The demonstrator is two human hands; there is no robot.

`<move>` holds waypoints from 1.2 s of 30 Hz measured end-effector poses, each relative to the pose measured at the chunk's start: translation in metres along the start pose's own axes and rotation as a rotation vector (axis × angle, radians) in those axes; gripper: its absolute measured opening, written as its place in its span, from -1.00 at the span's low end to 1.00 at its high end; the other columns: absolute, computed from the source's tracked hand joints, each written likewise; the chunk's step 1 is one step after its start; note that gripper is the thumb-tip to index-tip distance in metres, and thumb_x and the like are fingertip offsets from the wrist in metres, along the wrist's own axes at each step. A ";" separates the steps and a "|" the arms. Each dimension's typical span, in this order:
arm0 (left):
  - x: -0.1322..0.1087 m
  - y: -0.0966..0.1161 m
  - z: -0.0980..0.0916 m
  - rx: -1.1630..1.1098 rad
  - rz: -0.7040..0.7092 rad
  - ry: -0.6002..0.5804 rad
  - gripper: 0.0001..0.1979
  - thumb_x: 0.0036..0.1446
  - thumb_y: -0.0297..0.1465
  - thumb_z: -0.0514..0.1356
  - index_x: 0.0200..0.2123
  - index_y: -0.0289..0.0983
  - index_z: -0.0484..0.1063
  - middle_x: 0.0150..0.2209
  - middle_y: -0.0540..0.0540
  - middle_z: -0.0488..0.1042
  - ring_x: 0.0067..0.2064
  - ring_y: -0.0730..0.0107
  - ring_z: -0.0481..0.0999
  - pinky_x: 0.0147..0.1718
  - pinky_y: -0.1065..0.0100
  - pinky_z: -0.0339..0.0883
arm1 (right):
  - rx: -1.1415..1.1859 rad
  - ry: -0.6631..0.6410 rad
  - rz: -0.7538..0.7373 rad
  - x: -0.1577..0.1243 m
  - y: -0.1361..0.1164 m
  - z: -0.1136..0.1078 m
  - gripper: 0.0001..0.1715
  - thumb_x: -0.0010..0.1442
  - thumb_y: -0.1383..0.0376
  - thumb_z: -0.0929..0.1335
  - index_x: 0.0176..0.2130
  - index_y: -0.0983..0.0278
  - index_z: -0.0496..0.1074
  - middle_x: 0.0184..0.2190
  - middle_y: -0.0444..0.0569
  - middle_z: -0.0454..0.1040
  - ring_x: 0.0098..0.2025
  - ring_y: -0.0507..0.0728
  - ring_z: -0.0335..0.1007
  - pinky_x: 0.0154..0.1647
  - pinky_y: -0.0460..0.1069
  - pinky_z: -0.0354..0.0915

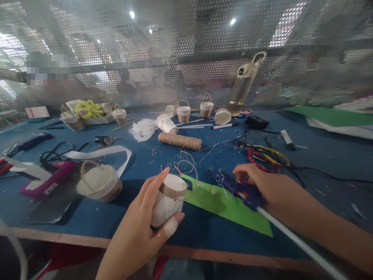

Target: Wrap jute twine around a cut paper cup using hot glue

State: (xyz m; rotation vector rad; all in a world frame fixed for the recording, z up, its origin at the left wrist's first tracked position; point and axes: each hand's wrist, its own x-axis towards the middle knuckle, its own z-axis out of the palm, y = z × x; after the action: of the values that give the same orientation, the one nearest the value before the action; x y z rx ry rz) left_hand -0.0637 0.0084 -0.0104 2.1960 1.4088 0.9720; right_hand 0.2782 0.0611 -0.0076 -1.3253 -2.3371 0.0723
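My left hand (147, 212) is closed around a small white paper cup (167, 208), tilted, with rows of jute twine wound around it below one end. A bandage-like strip covers a fingertip of this hand. My right hand (262, 182) grips a dark blue hot glue gun (233, 184), its nozzle pointing left and a long glue stick (294, 237) sticking out of its back. Beneath the gun lies a strip of green paper (230, 210). A loose end of twine (194, 163) curls just beyond the cup. The twine roll (180, 141) lies farther back.
A finished-looking cup basket (100, 182) stands left of my left hand, by a dark phone (54, 210). More small baskets (183, 112) line the back, near a tall bottle (243, 83). Red-handled pliers (260, 161) and cables lie at right. Perforated metal screen (140, 66) rises behind.
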 end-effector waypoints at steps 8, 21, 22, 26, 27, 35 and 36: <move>0.000 0.002 -0.001 -0.023 0.009 -0.025 -0.19 0.37 -0.26 0.26 0.48 0.22 -0.14 0.47 -0.06 0.19 0.39 0.07 0.36 0.26 0.09 0.39 | 0.034 -0.079 -0.247 0.017 0.003 -0.044 -0.43 0.26 0.33 0.38 0.24 0.03 0.45 0.19 0.07 0.57 0.19 0.42 0.54 0.10 0.23 0.49; 0.001 0.001 -0.002 0.011 0.071 -0.035 -0.18 0.37 -0.28 0.26 0.49 0.19 -0.15 0.41 -0.12 0.24 0.36 0.04 0.39 0.24 0.07 0.42 | 0.599 -0.414 -0.002 0.057 -0.099 -0.010 -0.61 0.25 0.35 0.45 0.02 0.18 0.30 -0.57 -0.39 0.33 -0.59 -0.01 0.24 -0.55 -0.09 0.12; 0.001 0.001 -0.002 0.011 0.076 -0.036 -0.19 0.37 -0.28 0.26 0.49 0.18 -0.14 0.42 -0.14 0.23 0.36 0.04 0.39 0.24 0.07 0.42 | 0.631 -0.402 0.005 0.057 -0.098 -0.008 -0.59 0.24 0.35 0.46 0.02 0.17 0.28 -0.52 -0.36 0.40 -0.57 -0.02 0.25 -0.54 -0.10 0.14; 0.002 0.002 0.000 0.024 0.088 -0.041 -0.19 0.37 -0.26 0.26 0.49 0.16 -0.14 0.43 -0.16 0.22 0.36 0.02 0.39 0.22 0.07 0.44 | 0.726 -0.371 0.011 0.052 -0.092 -0.001 -0.46 0.27 0.30 0.47 0.13 0.11 0.21 -0.29 -0.29 0.55 -0.48 -0.04 0.37 -0.45 -0.11 0.23; 0.002 0.002 0.000 0.027 0.088 -0.039 -0.20 0.37 -0.26 0.25 0.49 0.17 -0.14 0.43 -0.15 0.22 0.36 0.03 0.39 0.22 0.08 0.44 | 0.729 -0.369 0.003 0.051 -0.090 0.000 -0.46 0.28 0.29 0.46 0.15 0.10 0.21 -0.30 -0.30 0.54 -0.47 -0.04 0.37 -0.45 -0.11 0.23; 0.003 0.004 -0.002 0.051 0.068 -0.040 -0.18 0.35 -0.31 0.26 0.48 0.18 -0.14 0.42 -0.12 0.24 0.35 0.06 0.40 0.22 0.13 0.44 | 0.635 -0.307 -0.139 0.047 -0.091 -0.003 -0.89 0.35 0.21 0.44 -0.19 0.15 0.43 -0.49 -0.33 0.45 -0.53 -0.06 0.27 -0.51 -0.13 0.10; 0.003 0.004 -0.002 0.057 0.069 -0.038 -0.18 0.35 -0.31 0.26 0.48 0.17 -0.13 0.41 -0.12 0.25 0.34 0.07 0.42 0.21 0.13 0.44 | 0.626 -0.304 -0.151 0.046 -0.091 -0.004 -0.88 0.36 0.20 0.43 -0.24 0.15 0.44 -0.51 -0.33 0.44 -0.53 -0.06 0.26 -0.52 -0.13 0.09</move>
State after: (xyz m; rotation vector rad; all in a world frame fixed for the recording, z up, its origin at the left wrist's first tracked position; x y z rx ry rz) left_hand -0.0617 0.0090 -0.0060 2.3062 1.3672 0.9186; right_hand 0.1867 0.0501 0.0359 -0.8648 -2.3476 0.9306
